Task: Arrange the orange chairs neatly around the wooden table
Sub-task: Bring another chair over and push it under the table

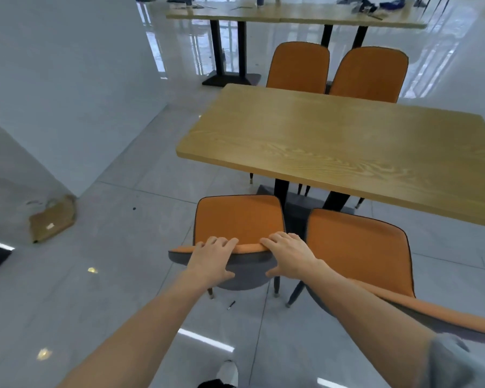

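The wooden table (333, 141) stands in the middle on a black base. On its near side, the left orange chair (237, 217) has its seat facing the table and its front just short of the table's edge. My left hand (212, 257) and my right hand (287, 253) both grip the top edge of its backrest, fingers over the orange rim. A second orange chair (359, 247) stands right beside it, under my right forearm. Two more orange chairs (298, 67) (368, 74) stand side by side at the table's far side.
A white wall panel (67, 79) rises at the left, with a tan bag (52, 219) on the floor at its foot. A small dark pen (230, 304) lies on the grey tiles behind the held chair. Another long wooden table (291, 15) stands at the back. My shoe (228, 372) shows below.
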### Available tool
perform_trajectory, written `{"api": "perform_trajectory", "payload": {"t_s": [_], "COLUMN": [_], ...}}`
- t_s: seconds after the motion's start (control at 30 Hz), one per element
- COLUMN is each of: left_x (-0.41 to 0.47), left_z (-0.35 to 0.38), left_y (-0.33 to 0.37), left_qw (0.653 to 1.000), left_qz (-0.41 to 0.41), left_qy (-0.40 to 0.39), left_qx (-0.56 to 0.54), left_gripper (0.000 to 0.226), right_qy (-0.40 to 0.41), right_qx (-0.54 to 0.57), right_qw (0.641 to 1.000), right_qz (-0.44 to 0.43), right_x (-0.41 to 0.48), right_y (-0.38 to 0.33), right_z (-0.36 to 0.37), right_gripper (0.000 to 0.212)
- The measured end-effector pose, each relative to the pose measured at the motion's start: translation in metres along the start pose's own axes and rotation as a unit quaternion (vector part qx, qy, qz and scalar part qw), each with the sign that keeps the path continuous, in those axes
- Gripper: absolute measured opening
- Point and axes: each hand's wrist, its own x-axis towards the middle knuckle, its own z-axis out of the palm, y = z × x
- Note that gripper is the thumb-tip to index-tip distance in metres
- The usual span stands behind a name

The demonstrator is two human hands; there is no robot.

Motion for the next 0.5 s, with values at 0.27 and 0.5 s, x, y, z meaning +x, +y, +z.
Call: {"api": "perform_trajectory", "payload": {"t_s": [0.27,0.5], "left_x": [0.018,0.013], "left_z": [0.024,0.029], "left_y": [-0.052,-0.068], "left_qw": [0.997,0.985], "left_qz": [0.057,0.142], "left_qy": [0.045,0.088], "left_qx": [0.007,0.044], "left_gripper": [0.048,0.035], "right_qy": [0.063,0.044], "right_qx": [0.033,0.025], "right_qw": [0.989,0.984], "right_qz": [0.126,0.17], "right_x": [0.018,0.006], "right_y": [-0.019,-0.042], "right_z": [0.012,0.025], "right_gripper": [0.02,0.013]}}
